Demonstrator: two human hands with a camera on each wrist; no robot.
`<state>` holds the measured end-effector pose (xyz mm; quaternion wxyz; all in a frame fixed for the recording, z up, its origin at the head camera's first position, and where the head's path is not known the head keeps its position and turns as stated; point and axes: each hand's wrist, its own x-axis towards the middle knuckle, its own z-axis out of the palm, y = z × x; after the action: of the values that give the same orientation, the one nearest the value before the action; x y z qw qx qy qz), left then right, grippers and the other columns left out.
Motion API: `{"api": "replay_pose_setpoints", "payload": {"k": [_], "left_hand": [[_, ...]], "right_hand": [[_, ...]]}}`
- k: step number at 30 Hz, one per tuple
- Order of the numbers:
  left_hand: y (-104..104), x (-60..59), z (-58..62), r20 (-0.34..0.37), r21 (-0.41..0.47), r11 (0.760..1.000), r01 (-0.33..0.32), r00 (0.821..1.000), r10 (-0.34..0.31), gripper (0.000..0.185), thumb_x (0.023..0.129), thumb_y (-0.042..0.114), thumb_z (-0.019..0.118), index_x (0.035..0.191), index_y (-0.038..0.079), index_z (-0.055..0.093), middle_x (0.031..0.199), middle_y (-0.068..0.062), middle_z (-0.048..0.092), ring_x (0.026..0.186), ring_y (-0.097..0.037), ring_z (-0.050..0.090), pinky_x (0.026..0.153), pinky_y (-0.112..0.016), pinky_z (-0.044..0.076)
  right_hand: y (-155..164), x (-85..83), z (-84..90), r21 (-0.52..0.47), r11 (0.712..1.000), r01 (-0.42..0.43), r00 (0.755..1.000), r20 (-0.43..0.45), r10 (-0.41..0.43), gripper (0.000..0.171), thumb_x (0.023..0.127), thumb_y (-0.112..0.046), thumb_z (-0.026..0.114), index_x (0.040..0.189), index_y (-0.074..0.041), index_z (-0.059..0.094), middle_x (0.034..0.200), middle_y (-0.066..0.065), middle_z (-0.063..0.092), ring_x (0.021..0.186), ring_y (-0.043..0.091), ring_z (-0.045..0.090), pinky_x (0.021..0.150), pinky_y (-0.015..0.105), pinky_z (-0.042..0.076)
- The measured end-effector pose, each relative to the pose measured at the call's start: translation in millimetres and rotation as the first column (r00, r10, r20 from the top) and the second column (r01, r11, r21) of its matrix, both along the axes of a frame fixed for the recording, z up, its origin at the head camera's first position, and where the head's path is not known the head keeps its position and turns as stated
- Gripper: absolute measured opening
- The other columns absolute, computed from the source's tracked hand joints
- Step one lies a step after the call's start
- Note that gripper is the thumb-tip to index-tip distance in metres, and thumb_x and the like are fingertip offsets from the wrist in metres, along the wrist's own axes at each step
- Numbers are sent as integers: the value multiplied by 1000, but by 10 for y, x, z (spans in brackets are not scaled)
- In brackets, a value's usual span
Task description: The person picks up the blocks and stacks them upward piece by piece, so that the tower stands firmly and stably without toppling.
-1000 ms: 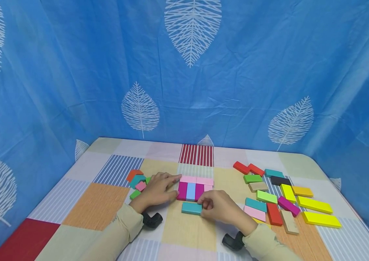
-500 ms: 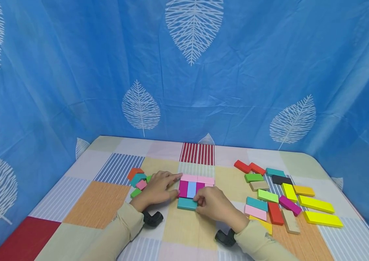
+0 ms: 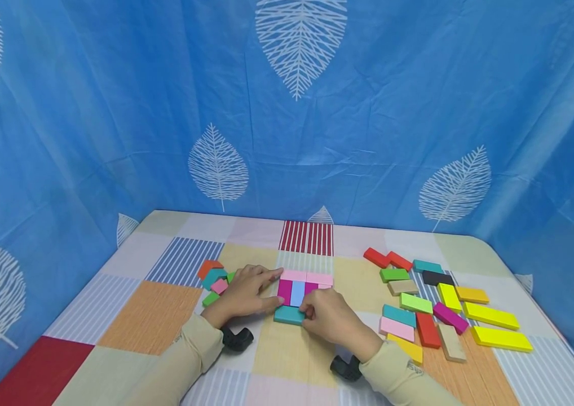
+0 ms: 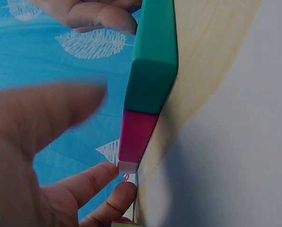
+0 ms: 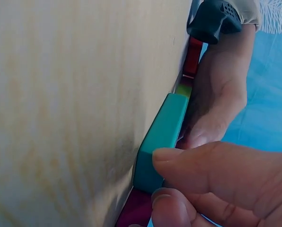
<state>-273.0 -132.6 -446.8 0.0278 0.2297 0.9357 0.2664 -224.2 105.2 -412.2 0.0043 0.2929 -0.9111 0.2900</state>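
Note:
A flat panel of wooden blocks lies on the table, with two pale pink blocks (image 3: pixel 294 276) at the back. Before them stand a magenta block (image 3: pixel 284 292), a light blue block (image 3: pixel 297 293) and a second magenta one (image 3: pixel 310 288). My right hand (image 3: pixel 331 318) pinches the right end of a teal block (image 3: pixel 288 316), which lies along the panel's front. In the right wrist view its thumb (image 5: pixel 179 163) presses on the teal side. At the panel's left side, my left hand (image 3: pixel 246 290) has its fingers extended, a fingertip right at the pink end and the thumb near the front corner.
To the right lie many loose blocks, among them a pink block (image 3: pixel 397 329), a red block (image 3: pixel 428 330) and a long yellow block (image 3: pixel 502 339). Beyond my left hand sit an orange piece (image 3: pixel 210 267) and a teal piece (image 3: pixel 213 278). A blue curtain (image 3: pixel 368 141) hangs behind the table.
My right hand has slid the teal block left and away from me, up against the panel's front. My left hand has stayed at the panel's left side.

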Motion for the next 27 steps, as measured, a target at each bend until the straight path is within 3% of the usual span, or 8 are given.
{"api": "replay_pose_setpoints", "payload": {"k": [3, 9, 17, 22, 27], "left_hand": [[-22, -11, 10, 1, -19, 999, 41, 999, -41, 96, 84, 59, 84, 161, 10, 53, 138, -15, 62, 133, -37, 49, 113, -61, 39], [-41, -25, 12, 25, -16, 997, 78, 997, -77, 116, 68, 57, 98, 163, 9, 50, 140, -12, 60, 135, -36, 46, 115, -61, 35], [-39, -27, 5, 31, -12, 997, 71, 997, -71, 117, 67, 62, 96, 163, 11, 50, 142, -11, 59, 138, -35, 45, 117, -61, 34], [-36, -26, -4, 39, -20, 998, 62, 997, -62, 118, 67, 64, 95, 163, 12, 49, 143, -11, 59, 139, -34, 44, 117, -61, 34], [-34, -32, -17, 45, -18, 998, 64, 997, -63, 119, 67, 65, 94, 164, 13, 49, 144, -11, 58, 138, -34, 44, 117, -61, 35]], "right_hand": [[-7, 4, 0, 5, 1000, 3, 1000, -17, -3, 12, 79, 9, 87, 86, 3, 79, 74, 2, 70, 67, 5, 55, 62, 23, 52], [46, 10, 54, 10, 1000, 18, 1000, 24, -18, 12, 81, 7, 87, 85, -1, 78, 76, 0, 69, 69, 8, 58, 65, 24, 54], [487, -70, 214, -77, 997, 22, 987, 161, -10, 9, 90, 1, 81, 96, -6, 81, 83, -8, 68, 75, 8, 57, 67, 25, 52], [924, -114, 250, -129, 991, 18, 982, 191, 7, 12, 95, -7, 80, 106, -5, 82, 93, -6, 73, 83, 8, 62, 76, 25, 57], [1353, -135, 250, -114, 992, -48, 970, 232, 73, 17, 96, -6, 79, 112, -3, 80, 101, 1, 77, 88, 7, 64, 79, 25, 58]]}}
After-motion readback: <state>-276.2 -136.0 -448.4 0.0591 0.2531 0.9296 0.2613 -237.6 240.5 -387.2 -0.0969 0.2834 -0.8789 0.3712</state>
